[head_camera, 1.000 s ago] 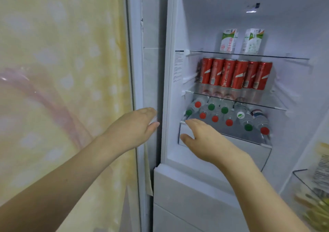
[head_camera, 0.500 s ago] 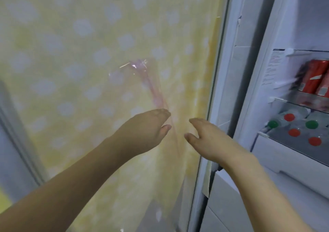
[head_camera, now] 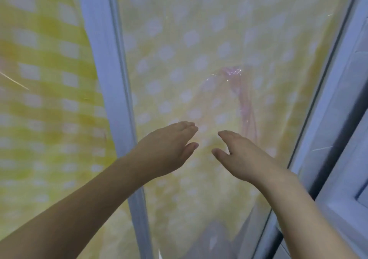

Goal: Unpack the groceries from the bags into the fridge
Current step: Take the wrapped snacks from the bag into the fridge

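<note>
Two bare hands reach forward side by side, and neither holds anything: the left hand (head_camera: 169, 145) has its fingers straight and together with the thumb a little apart below them, and the right hand (head_camera: 242, 155) is spread the same way, fingers relaxed and thumb pointing toward the left one. A small gap separates the two hands; they do not touch. Of the fridge only a pale edge (head_camera: 342, 143) shows at the far right, running up and down beside the right forearm, and its inside is out of view, so no groceries or bags can be made out. Both hands are set in front of a yellow cloth with pale dots (head_camera: 199, 39), which lies behind a clear, glossy sheet that catches the light; whether the fingertips touch that sheet I cannot tell. A pinkish streak (head_camera: 245, 107) shows just above the right hand, running down from a small glint. Left of the left hand, a pale upright frame strip (head_camera: 111, 79) crosses behind the left forearm, and beyond it hangs a yellow checked cloth (head_camera: 43, 99).
</note>
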A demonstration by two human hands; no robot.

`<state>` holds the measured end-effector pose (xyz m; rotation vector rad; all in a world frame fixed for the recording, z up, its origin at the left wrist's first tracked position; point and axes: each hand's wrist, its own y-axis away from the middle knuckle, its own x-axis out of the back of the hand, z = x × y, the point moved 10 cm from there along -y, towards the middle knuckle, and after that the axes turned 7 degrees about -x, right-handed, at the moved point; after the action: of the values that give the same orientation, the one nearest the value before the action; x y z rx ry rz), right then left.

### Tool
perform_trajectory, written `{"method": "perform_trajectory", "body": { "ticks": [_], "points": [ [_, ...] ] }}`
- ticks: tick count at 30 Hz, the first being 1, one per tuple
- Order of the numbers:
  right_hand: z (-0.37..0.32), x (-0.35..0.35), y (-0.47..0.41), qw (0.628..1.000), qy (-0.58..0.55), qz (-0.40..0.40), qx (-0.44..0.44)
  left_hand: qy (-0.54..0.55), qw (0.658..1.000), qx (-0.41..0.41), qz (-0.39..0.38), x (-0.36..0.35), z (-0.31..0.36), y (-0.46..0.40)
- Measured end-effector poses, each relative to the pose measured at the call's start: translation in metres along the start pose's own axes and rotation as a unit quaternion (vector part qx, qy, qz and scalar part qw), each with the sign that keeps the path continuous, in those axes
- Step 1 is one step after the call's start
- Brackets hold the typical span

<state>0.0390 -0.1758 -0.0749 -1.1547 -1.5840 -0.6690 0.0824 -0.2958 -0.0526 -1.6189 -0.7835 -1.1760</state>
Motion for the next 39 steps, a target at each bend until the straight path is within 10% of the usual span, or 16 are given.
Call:
{"method": "perform_trajectory", "body": {
  "ticks": [18, 39],
  "points": [
    [-0.191, -0.027, 0.050, 0.979, -0.011, -0.041, 0.200, -0.067, 0.981, 0.171, 0.070, 0.079, -0.080, 0.173],
    [-0.481, -0.149, 0.156, 0.876, -0.018, -0.173, 0.450, -0.144, 0.866, 0.477, 0.030, 0.149, -0.173, 0.491]
  ]
}}
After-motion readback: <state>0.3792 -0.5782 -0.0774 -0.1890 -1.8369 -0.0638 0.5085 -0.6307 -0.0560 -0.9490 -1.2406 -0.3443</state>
